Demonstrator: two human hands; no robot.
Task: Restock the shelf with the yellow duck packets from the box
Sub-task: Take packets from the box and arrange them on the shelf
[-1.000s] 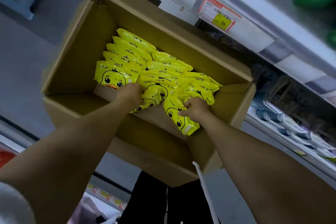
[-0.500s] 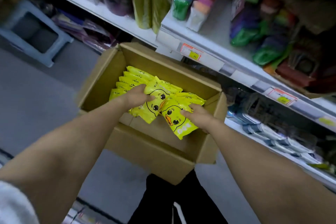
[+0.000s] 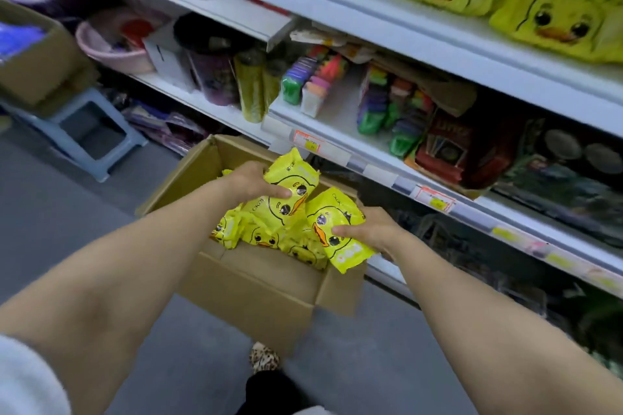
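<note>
One camera only, worn on my head — wide-angle, looking forward and down onto the box [image 3: 249,300] on the floor [image 3: 50,212] (near, just below me), with shelves [image 3: 404,30] slanting up the right side.

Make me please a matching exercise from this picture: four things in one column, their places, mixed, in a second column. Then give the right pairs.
Things
1. cardboard box
2. blue stool
3. pink basin
4. duck packet in the right hand

Places
A. on the left shelf
B. on the floor, far left
C. held above the box
D. on the floor, in the middle, open

Pairs: 1-D, 2-B, 3-A, 4-C
</note>
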